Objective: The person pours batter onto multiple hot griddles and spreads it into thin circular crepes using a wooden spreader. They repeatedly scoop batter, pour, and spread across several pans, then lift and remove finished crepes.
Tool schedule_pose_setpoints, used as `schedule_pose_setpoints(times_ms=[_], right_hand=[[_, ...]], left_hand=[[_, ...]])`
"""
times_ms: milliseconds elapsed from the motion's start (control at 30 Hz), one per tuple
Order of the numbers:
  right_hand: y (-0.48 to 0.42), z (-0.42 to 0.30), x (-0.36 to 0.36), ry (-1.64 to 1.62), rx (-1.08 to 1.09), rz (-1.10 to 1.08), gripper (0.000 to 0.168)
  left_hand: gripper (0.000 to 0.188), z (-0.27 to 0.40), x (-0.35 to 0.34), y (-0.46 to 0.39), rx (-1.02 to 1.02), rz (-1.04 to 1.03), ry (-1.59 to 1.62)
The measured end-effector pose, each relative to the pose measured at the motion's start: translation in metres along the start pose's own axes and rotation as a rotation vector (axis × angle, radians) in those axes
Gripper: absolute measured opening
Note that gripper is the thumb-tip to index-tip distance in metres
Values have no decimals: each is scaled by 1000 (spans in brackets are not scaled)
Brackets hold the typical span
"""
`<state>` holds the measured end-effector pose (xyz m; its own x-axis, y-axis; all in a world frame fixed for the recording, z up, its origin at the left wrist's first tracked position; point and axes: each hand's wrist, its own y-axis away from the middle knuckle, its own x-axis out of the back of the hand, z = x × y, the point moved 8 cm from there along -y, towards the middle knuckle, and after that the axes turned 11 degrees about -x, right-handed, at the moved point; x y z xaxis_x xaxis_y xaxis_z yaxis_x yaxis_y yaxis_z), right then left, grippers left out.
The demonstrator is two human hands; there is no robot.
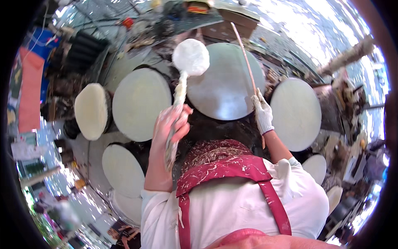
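Note:
My left hand [172, 124], bare and smeared with white, grips the handle of a ladle-like tool [190, 57] coated in white batter-like paste. The round white head of this tool overlaps the left edge of a large round grey griddle [224, 90], which has a shiny surface. A white knitted glove covers my right hand [262, 113], which holds a long thin stick [245, 59] pointing up across the griddle's right part. Left of the griddle is a round plate [141, 105] with a pale surface. Another pale round plate [296, 115] lies beside my right hand.
More pale round plates stand at far left [90, 112], lower left [122, 171] and lower right [315, 168]. A cardboard box [231, 26] sits behind the griddle. At right lie scraps and a log-like pole [345, 57]. Part of a person [124, 235] shows at lower left.

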<state>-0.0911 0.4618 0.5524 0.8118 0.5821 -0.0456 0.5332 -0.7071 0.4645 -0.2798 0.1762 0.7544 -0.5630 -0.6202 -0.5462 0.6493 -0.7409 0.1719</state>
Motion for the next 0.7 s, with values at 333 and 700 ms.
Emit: schedule_pose_setpoints(times_ms=[333,700], right_hand=[[38,33,42,966,82,453,56],[50,62,-16,87,-366,213,51]], left_hand=[[32,-228,0,-190,-99,-58,-1032],[26,-32,60,-167,-1124,234,-1387]])
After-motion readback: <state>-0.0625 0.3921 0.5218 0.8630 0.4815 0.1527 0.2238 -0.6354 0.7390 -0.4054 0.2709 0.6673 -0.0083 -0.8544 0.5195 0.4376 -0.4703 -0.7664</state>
